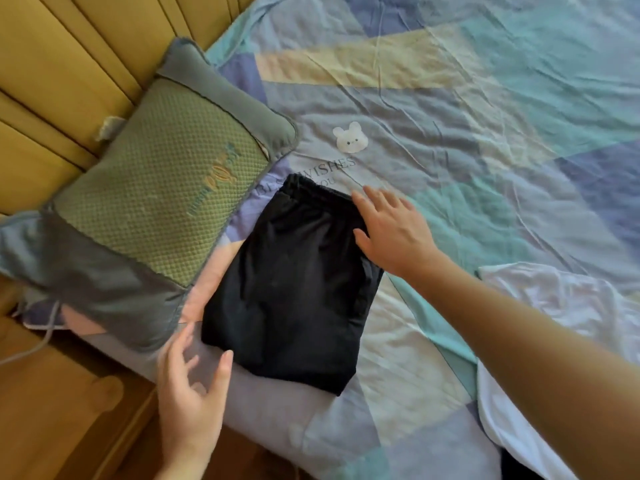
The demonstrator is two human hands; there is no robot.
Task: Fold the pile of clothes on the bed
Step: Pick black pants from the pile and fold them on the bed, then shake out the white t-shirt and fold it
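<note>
**One garment folded, more left at the right edge**

A black garment (294,282) is seen folded into a compact rectangle at the centre of the frame, laid flat on the patterned bedsheet (485,116), with its gathered waistband toward the upper end. This piece is judged to be essentially finished; only a last smoothing or squaring of the edges seems to be in hand.

The right hand (391,230) is spread with fingers straight, its palm resting at the upper right edge of the black garment; nothing is gripped. The left hand (190,393) is held open at the lower left corner of the fold, fingers relaxed and loosely extended, the thumb tip touching or just beside the cloth; nothing is grasped by it either.

At the right edge of the frame a white garment (554,306) is seen lying crumpled and unfolded, partly hidden behind the right forearm. A dark scrap of cloth shows at the bottom right corner; what it is cannot be told. The greater part of the task is therefore judged to be left, though the full pile is not shown.

A green pillow (156,178) lies at the upper left, just beside the folded piece, and the bed's edge runs close along the lower left, so room for stacking there is limited. A yellow padded headboard (69,64) fills the upper left corner.
</note>
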